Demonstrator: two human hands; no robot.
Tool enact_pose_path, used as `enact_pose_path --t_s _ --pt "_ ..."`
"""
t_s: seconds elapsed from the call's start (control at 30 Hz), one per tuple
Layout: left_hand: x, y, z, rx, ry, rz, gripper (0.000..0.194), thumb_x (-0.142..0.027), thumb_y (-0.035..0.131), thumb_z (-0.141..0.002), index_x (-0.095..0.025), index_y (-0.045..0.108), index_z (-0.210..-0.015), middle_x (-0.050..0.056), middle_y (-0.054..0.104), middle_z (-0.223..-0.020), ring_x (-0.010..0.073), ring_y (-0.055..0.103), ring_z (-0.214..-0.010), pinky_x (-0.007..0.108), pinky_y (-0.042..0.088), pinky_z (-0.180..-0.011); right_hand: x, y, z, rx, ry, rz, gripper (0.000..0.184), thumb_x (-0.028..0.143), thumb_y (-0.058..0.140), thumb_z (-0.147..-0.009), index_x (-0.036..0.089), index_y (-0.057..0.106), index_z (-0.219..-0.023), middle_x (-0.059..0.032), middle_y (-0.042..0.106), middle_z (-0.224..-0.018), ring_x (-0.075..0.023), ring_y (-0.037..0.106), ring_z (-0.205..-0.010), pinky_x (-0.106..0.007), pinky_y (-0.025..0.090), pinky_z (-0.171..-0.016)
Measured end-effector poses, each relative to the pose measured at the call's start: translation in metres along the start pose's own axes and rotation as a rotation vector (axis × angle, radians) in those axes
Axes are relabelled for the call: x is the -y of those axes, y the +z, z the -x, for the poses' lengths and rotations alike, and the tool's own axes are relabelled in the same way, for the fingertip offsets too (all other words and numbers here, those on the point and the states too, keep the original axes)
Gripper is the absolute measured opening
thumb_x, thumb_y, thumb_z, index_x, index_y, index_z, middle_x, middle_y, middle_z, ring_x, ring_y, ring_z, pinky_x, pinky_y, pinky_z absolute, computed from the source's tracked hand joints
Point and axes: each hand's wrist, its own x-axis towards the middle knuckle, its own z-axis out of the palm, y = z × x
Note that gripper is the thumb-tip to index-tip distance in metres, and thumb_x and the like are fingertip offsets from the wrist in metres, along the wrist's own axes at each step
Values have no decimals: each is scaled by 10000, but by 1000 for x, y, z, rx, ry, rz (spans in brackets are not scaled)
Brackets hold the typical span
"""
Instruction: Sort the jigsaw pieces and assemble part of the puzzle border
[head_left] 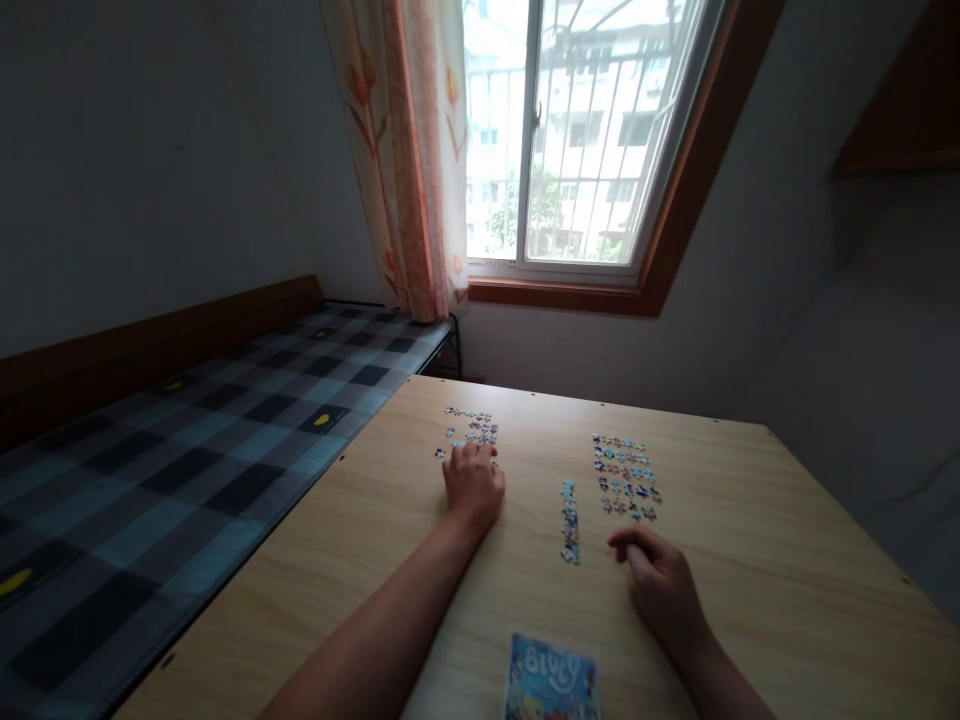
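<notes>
My left hand (474,485) rests palm down at the near edge of a loose group of small jigsaw pieces (481,427) on the left of the table. Its fingers reach forward over the nearest pieces and cover some of them. To the right, my right hand (660,580) hovers or rests low over the wood, its fingers curled and the thumb against them; whatever lies inside is hidden. Just beyond it are rows of jigsaw pieces (626,470) laid out in a block. Between the hands runs a narrow upright strip of joined or closely set pieces (571,525).
A blue box or card printed "Bluey" (553,680) lies at the table's near edge. The light wooden table (765,560) has small dark holes along its rim. Left stands a bed with a checked cover (247,405). Beyond are a curtain (412,160) and a barred window (585,130).
</notes>
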Motion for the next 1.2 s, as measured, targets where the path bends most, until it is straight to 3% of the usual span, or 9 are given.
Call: enact_pose_path --t_s 0.2,0.43,0.67,0.9,1.2 --pt "20 -6 -5 -46 -155 -190 318 -262 579 -843 -170 635 -1142 145 613 -1181 322 488 -1137 438 378 -932 0 1 -4 -14 -26 -6 241 303 480 -729 183 687 -702 -19 621 -639 -211 601 -675 -289 450 -650" --pt "30 -7 -5 -55 -194 -251 288 -325 506 -906 -147 693 -1032 175 623 -1142 334 488 -1111 440 402 -886 1 4 -7 -1 -56 28 265 301 451 -712 190 691 -709 -40 645 -653 -218 610 -675 -296 453 -657" --pt "37 -13 5 -37 -95 -226 279 -309 499 -916 -186 726 -1021 160 615 -1161 334 481 -1106 435 399 -877 3 5 -10 8 -100 98 269 287 436 -704 199 689 -683 -35 649 -635 -216 618 -664 -297 441 -658" --pt "37 -16 7 39 -18 -262 348 -345 463 -942 -194 698 -1149 155 606 -1236 327 473 -1119 438 386 -903 -1 7 -13 3 -116 111 280 281 429 -707 200 697 -689 -28 648 -625 -207 612 -638 -288 437 -637" --pt "33 -21 14 72 54 -238 307 -393 512 -921 -182 727 -979 150 666 -1129 324 488 -1108 434 406 -908 -4 6 -17 -18 -129 153 281 261 429 -702 203 703 -685 -17 651 -624 -199 612 -635 -285 436 -653"
